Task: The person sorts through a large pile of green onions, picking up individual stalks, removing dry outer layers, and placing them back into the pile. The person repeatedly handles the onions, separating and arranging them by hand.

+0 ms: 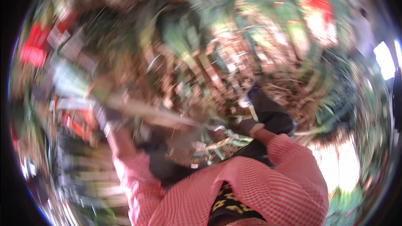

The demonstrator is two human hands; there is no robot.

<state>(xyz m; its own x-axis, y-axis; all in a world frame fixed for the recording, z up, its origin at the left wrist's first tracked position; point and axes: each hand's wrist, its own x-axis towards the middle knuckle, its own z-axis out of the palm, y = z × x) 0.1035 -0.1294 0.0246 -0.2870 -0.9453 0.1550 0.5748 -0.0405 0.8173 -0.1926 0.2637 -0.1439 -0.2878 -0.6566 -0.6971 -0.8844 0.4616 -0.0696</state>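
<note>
The view is smeared by motion. My left hand [104,115], gloved, is closed around a long leek-like stalk [146,112]. Its green leafy end [69,79] points to the far left, and the pale stem reaches toward the middle in front of me. My right hand [250,127], in a dark glove, is closed near my dark-clad knee; what it grips is too blurred to name. A small shiny patch [217,129] shows just left of it. Cut green leaf scraps [224,145] lie between my legs.
A large heap of similar stalks [201,65] with brown roots and green leaves spreads ahead. Red things [35,46] stand at the left, and a red-and-white one [314,2] at the far right. Another person [362,33] is beyond the heap. A bright white sheet-like patch [337,165] is at my right.
</note>
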